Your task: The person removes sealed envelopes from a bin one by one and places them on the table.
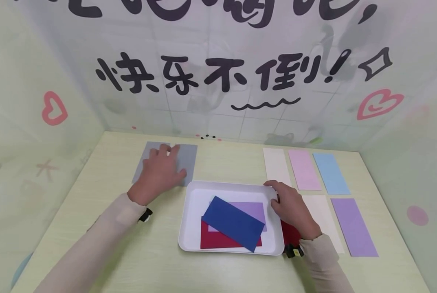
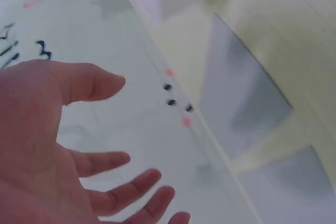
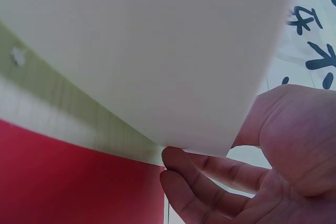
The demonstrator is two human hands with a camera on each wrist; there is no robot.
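Observation:
My left hand [image 1: 159,173] hovers over two grey cards [image 1: 188,160] at the back left, its fingers spread and nothing held. In the left wrist view, a gap of table shows between the grey cards [image 2: 239,95]. A white tray [image 1: 184,215] stands at the middle, and my right hand [image 1: 289,205] grips its back right corner. Seen from the right wrist, those fingertips [image 3: 176,158] are at the lower edge of the tray's white wall [image 3: 147,61]. Inside the tray, a dark blue card [image 1: 234,224] lies slanted across a light purple card [image 1: 253,209] and a red card [image 1: 211,238].
Right of the tray, white [image 1: 277,162], pink [image 1: 304,169], light blue [image 1: 331,173], white [image 1: 322,215] and purple [image 1: 354,228] cards lie in two rows. Another red card [image 1: 289,234] lies partly under my right wrist. Printed curtains [image 1: 218,110] enclose the table's back and sides.

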